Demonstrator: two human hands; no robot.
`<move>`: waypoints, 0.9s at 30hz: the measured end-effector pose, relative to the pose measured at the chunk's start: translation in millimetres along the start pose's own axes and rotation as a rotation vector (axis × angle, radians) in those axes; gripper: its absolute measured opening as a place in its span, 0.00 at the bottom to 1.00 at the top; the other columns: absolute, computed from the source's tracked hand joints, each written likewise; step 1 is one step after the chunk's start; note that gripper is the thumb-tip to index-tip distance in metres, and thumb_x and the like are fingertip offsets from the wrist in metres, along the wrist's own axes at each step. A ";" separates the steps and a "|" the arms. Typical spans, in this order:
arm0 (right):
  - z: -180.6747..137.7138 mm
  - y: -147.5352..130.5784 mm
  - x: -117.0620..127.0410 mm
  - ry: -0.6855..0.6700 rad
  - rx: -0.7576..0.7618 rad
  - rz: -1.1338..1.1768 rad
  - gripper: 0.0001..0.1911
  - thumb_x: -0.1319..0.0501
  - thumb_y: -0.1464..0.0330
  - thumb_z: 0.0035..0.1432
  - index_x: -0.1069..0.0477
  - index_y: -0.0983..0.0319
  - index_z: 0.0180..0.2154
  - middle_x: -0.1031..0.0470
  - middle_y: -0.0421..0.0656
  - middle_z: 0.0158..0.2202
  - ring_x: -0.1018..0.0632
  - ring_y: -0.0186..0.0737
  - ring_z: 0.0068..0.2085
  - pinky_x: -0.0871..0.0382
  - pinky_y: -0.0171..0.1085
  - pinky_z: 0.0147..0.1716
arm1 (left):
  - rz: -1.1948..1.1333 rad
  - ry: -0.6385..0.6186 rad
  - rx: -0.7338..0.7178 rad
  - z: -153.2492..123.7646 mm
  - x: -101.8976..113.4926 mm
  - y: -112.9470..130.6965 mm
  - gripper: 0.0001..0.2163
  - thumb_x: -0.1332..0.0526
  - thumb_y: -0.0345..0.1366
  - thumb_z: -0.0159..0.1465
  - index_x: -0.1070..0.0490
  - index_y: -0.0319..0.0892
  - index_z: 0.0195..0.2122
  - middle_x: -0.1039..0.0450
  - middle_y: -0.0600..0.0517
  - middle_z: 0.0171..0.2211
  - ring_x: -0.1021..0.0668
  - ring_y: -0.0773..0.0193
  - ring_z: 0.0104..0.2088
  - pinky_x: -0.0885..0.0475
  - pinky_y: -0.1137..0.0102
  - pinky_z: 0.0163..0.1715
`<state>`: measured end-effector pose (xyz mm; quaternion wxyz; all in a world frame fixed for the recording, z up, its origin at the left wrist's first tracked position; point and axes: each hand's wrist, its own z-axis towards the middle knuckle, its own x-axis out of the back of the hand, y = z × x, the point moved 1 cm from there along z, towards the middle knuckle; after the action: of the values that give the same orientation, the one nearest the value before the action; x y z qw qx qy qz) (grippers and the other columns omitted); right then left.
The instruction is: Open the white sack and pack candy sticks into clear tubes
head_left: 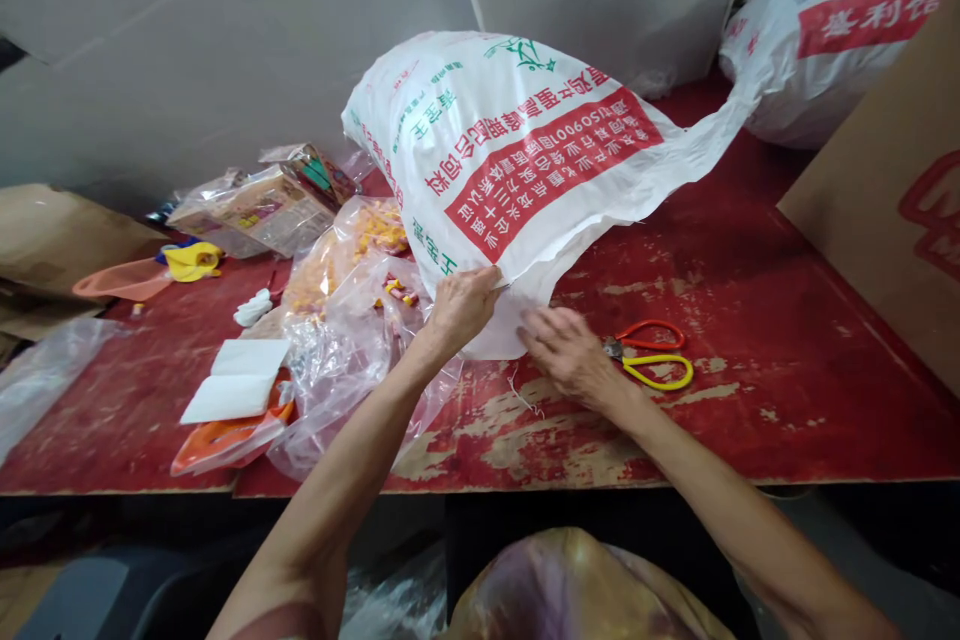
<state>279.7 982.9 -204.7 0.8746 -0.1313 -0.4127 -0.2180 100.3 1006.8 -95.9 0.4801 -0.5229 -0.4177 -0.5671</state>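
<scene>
1. Woven sack [517, 160] lies on red table [750, 320], mouth end toward person, seam looks partly undone w/ loose thread.
2. Left hand [459, 308] pinches sack edge.
3. Right hand [566, 352] flat, fingers loosely spread on mouth corner, gripping nothing.
4. Scissors [651, 356] just beside right hand, untouched; contents not out yet.

Scissors [649, 354] lie on the table [750, 320], right of the sack [517, 160].

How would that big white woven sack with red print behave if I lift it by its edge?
The white woven sack bulges, so it is probably heavy. Its edge, pinched by the left hand, looks thin and floppy. The right hand rests beside it.
</scene>
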 end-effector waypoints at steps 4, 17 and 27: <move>-60.4 25.7 46.6 -0.303 -0.432 -0.200 0.11 0.48 0.70 0.64 0.29 0.66 0.43 0.28 0.51 0.44 0.32 0.47 0.43 0.41 0.44 0.41 | -0.046 -0.029 -0.027 -0.3 0.4 -5.0 0.09 0.48 0.32 0.65 0.33 0.41 0.28 0.27 0.48 0.27 0.28 0.62 0.28 0.42 0.70 0.28; -75.3 48.4 47.3 -0.744 -0.491 -0.260 0.12 0.44 0.70 0.60 0.31 0.65 0.46 0.32 0.53 0.48 0.30 0.49 0.45 0.41 0.42 0.39 | -0.096 0.005 -0.074 1.4 6.3 -2.8 0.11 0.48 0.35 0.65 0.30 0.41 0.29 0.27 0.48 0.29 0.27 0.61 0.30 0.40 0.69 0.29; -85.4 56.7 43.3 -0.895 -0.562 -0.134 0.12 0.46 0.65 0.60 0.30 0.66 0.40 0.26 0.54 0.38 0.24 0.50 0.38 0.39 0.40 0.31 | -0.049 -0.022 -0.027 -3.2 11.7 6.2 0.12 0.49 0.35 0.67 0.29 0.40 0.31 0.26 0.47 0.31 0.26 0.60 0.31 0.42 0.68 0.28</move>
<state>388.7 985.4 -227.2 0.5283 -0.4140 -0.6787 -0.2982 105.9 1001.2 -84.8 0.4545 -0.5252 -0.4280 -0.5783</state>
